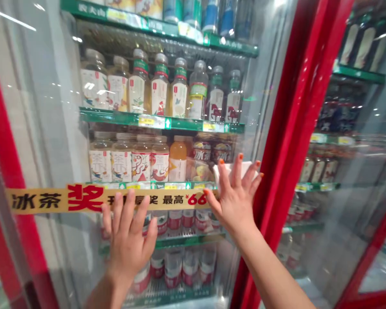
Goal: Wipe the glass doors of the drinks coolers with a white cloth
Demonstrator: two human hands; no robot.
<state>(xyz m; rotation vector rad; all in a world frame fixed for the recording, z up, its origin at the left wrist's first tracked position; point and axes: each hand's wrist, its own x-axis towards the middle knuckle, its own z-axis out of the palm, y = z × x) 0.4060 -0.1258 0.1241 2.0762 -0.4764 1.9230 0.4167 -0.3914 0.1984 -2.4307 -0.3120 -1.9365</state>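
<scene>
A glass cooler door (244,107) with a red frame stands in front of me. My right hand (238,208), its fingers spread, holds a folded white cloth (245,168) flat against the glass by the right frame. Whether it is cloth or paper I cannot tell. Lower and to the left, my left hand (128,240) is open with nothing in it, palm toward the glass. Its fingertips overlap a yellow printed strip (176,200) that runs across the door; whether they touch it I cannot tell.
Behind the glass, green-edged shelves (189,123) carry several rows of bottled drinks (159,88). A thick red door frame (286,111) rises on the right, with another stocked cooler section (318,167) beyond it. Another red frame (6,111) runs down the left side.
</scene>
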